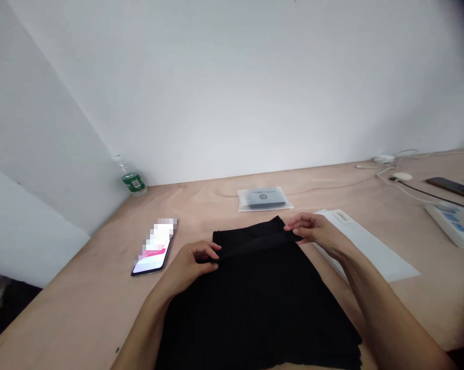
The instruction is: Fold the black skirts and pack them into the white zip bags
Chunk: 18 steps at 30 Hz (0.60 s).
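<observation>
1. Head view: left hand (186, 268) and right hand (312, 229) pinch a folded band of black cloth (255, 313), at lower centre of the frame on a wooden table (81, 303).
2. Fold made across the top; cloth below lies flat, unfolded.

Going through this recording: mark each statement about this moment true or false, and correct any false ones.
1. The left hand and right hand both touch the black garment. True.
2. The phone lies to the right of the garment. False: the phone lies to its left.
3. A plastic bottle with a green label sits at the table's far left corner. True.
4. The clear packet lies on the garment. False: the packet lies apart from it, farther along the table.
</observation>
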### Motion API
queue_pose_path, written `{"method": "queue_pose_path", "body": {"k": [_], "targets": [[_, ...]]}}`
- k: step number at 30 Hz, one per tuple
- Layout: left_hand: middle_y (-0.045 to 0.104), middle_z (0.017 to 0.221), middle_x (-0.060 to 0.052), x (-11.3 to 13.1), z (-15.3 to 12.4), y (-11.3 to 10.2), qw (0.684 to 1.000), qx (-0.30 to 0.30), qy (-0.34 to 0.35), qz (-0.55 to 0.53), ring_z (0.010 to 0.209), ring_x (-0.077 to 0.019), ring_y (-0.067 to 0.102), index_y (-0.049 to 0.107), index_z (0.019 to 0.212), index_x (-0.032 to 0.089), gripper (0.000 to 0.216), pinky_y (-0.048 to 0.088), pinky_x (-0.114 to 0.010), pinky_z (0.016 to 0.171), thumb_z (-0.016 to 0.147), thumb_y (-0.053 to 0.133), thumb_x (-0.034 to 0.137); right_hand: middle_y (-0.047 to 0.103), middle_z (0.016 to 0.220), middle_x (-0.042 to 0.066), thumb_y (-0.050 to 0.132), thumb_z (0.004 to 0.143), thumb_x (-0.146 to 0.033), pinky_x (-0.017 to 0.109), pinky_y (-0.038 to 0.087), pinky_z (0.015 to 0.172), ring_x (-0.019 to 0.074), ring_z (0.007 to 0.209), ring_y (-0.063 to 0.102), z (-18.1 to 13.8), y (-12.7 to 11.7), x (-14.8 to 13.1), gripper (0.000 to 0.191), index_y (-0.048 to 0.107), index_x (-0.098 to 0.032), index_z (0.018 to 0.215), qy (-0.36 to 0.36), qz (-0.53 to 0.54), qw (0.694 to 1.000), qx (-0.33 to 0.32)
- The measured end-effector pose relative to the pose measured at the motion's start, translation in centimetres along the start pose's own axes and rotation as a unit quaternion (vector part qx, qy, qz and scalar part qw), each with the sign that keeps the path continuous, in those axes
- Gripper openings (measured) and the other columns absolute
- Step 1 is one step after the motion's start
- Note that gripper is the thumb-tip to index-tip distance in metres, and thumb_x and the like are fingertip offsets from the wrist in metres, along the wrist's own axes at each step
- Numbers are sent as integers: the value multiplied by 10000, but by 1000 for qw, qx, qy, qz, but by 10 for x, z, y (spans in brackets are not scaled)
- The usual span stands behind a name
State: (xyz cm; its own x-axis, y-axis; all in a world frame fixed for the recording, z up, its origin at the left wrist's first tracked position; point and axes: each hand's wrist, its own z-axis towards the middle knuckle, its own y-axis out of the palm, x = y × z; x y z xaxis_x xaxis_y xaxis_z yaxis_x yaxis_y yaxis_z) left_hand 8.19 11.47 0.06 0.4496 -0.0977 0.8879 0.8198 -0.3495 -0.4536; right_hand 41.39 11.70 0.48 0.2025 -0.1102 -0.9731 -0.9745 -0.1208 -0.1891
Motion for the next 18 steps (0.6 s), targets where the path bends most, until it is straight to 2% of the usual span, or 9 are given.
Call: {"method": "queue_pose_path", "body": {"k": [4, 8, 10, 15, 18], "targets": [[628, 1072, -32, 4, -3, -4, 1000, -16, -4, 21, 995, -217, 582, 654, 684, 213, 50, 425, -358, 871, 639, 675, 224, 602, 1120, 53, 608, 608, -141, 312, 533, 642, 193, 855, 609, -2, -2, 1, 293, 604, -221, 890, 3, -12, 1000, -11], [640, 1008, -31, 8, -5, -4, 997, -51, -4, 50, 932, -209, 595, 684, 684, 217, 77, 435, -330, 811, 608, 688, 206, 656, 906, 18, 568, 561, -79, 297, 513, 643, 182, 770, 626, 1, -3, 11, 387, 604, -231, 915, -10, -73, 996, -39], [637, 992, -27, 10, -6, -4, 996, -63, -2, 63, 914, -200, 595, 693, 684, 222, 86, 432, -317, 791, 605, 678, 191, 653, 818, 8, 575, 550, -75, 296, 502, 635, 178, 724, 623, 4, -3, 16, 354, 611, -225, 869, -13, -97, 995, -24], [617, 1022, -21, 10, -9, -4, 993, -86, 1, 82, 925, -191, 584, 698, 685, 235, 95, 440, -300, 786, 606, 657, 201, 663, 878, 21, 562, 666, -185, 293, 473, 725, 172, 807, 616, 9, -1, 19, 161, 600, -219, 818, -53, -147, 987, 23], [606, 1036, -18, 9, -13, -5, 991, -100, 7, 92, 934, -194, 580, 701, 713, 255, 104, 451, -305, 787, 627, 646, 234, 659, 860, 10, 548, 646, -152, 282, 460, 666, 156, 726, 601, 8, 4, 19, 196, 601, -224, 821, -71, -193, 978, 39]]}}
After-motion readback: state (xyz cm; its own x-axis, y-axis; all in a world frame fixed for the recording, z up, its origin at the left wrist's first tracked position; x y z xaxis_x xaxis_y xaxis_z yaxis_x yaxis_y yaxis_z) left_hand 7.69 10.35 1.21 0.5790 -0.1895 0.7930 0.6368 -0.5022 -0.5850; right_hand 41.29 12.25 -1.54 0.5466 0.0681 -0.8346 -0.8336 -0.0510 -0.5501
